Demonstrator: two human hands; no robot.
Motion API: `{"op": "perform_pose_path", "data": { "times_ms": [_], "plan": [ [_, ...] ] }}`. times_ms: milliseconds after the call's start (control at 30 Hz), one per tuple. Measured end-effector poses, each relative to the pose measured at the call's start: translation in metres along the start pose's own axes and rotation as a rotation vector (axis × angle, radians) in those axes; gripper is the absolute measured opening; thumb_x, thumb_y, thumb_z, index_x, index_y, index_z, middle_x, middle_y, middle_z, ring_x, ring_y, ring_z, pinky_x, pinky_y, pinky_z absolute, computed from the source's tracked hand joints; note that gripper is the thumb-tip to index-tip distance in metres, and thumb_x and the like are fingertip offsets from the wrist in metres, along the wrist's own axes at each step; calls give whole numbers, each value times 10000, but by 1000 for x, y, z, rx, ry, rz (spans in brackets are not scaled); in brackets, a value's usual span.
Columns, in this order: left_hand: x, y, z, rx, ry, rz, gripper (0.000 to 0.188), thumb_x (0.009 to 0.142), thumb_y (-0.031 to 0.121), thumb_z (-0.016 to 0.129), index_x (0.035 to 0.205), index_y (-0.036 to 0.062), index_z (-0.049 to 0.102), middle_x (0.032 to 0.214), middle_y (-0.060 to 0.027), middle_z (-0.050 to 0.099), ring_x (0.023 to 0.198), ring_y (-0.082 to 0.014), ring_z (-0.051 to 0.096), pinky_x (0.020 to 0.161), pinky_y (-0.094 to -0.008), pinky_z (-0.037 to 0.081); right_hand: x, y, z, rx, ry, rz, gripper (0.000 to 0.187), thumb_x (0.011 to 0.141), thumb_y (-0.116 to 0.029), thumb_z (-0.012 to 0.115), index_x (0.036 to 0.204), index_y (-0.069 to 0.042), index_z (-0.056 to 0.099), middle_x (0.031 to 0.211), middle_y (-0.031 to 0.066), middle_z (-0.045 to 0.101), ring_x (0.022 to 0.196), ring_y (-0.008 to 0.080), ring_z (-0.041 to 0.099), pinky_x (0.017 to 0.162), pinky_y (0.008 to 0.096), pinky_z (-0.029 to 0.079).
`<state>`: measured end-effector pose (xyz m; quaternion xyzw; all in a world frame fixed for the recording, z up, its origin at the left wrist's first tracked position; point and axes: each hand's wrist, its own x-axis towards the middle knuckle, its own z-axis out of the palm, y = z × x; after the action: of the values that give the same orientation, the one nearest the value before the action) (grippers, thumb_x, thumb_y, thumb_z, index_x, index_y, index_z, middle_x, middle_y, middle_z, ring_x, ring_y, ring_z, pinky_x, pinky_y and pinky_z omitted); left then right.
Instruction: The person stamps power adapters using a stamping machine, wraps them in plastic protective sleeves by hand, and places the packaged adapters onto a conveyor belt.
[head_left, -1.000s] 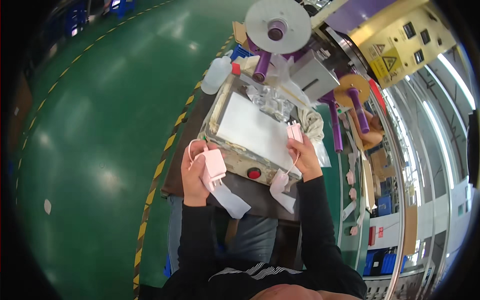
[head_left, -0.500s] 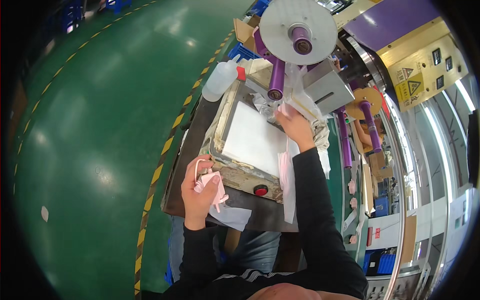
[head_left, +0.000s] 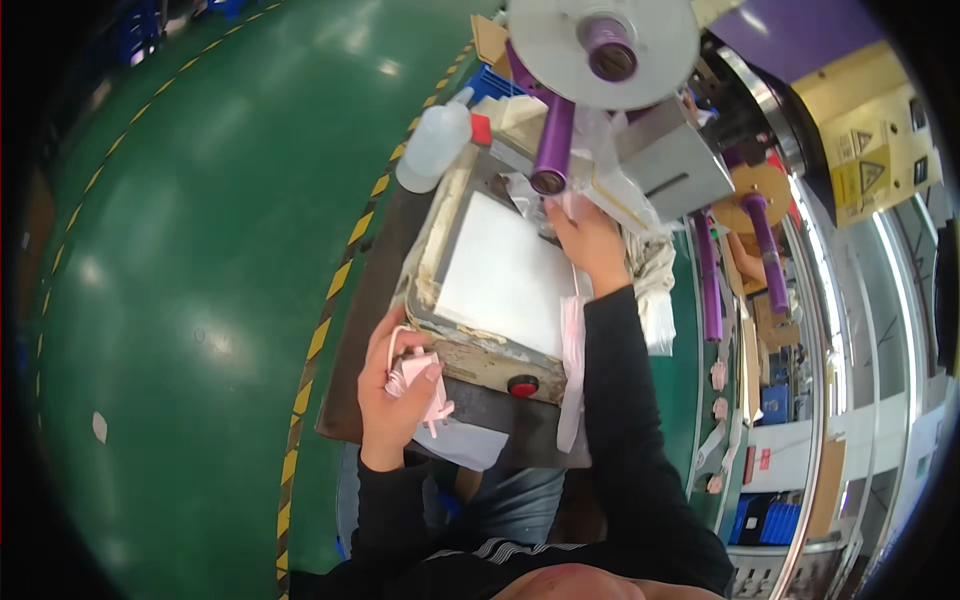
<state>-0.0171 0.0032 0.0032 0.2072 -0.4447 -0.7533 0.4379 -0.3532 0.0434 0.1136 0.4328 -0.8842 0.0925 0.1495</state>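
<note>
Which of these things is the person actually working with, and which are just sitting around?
In use:
pink bundle in left hand
clear film at right hand
white-topped machine

Lying about:
squeeze bottle
purple rollers
big film reel

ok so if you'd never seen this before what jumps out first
Probably the big pale reel with its purple core at the top, over a worn machine with a white plate and a red button. The right hand reaches to the clear film under the reel, while the left hand grips a pink bundle at the machine's near corner. The green floor with its yellow-black stripe fills the left.
</note>
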Motion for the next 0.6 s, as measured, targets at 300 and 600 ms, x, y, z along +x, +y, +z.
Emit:
{"op": "perform_pose_path", "data": {
  "times_ms": [300,600],
  "plan": [
    [-5,9,1,33,18,-15,298,833,-11,677,1129,3,646,1479,-166,525,1120,-169,597,905,-301,521,-145,66,-39,281,338,-53,732,970,-306,660,1488,101,341,1524,324,363,1435,442,349,1197,474,262],
    [-3,0,1,-48,140,55,136,970,102,628,1069,9,630,1202,-135,672,1078,-162,618,917,-308,498,-296,-13,-108,344,-90,166,878,833,-331,808,1475,75,367,1556,359,278,1412,523,348,1138,516,362]
  ]
}}
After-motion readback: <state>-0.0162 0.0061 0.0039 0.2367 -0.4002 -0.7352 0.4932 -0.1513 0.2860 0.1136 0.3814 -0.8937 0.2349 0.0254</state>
